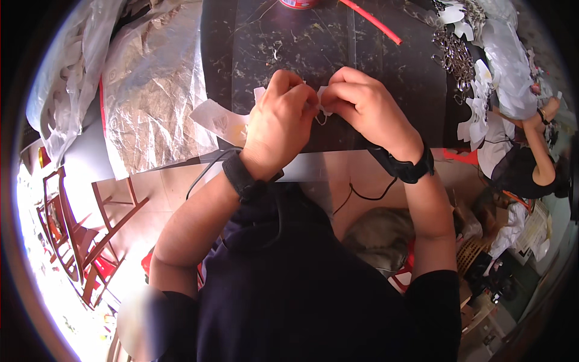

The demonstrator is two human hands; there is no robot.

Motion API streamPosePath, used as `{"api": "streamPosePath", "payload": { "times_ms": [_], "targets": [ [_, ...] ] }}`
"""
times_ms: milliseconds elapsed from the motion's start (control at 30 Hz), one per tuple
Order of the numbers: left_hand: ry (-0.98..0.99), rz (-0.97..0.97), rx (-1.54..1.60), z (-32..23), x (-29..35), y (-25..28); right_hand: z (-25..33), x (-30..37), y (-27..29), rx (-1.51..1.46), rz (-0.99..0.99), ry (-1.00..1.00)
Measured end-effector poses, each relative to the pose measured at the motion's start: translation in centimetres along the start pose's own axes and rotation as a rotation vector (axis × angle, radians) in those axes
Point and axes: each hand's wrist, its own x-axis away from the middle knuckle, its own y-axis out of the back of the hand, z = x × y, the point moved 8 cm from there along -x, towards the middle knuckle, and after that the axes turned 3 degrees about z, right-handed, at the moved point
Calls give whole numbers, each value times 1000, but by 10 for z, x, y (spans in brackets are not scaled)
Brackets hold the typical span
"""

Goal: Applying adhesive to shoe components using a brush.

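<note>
Thin cables (369, 198) trail from black wristbands (238, 175), below a dark short-sleeved shirt (265, 289).

Surface (392, 78) was black, pretty beat up, pale flecks and scratches all over. Big crinkly clear plastic (154, 90) with brownish look covered left side. White paper strip (217, 119) near front edge, couldn't tell if it lay flat. Far end had red round container (298, 2), cut off by frame, plus thin red tube (375, 24) beside it. Right side was messy: tangled metal pieces (452, 57), jagged white scraps (480, 93).
</note>
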Motion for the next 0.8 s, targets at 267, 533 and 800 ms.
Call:
{"api": "streamPosePath", "payload": {
  "times_ms": [267,533,800],
  "targets": [
    [57,23,-21,7,-4,-2,1,3,-8,163,-61,10],
    [69,-53,-14,2,-1,-1,-1,9,-13,139,-90,-32],
    [28,-133,-69,-1,4,-1,-4,9,-15,157,-83,-78]
  ]
}}
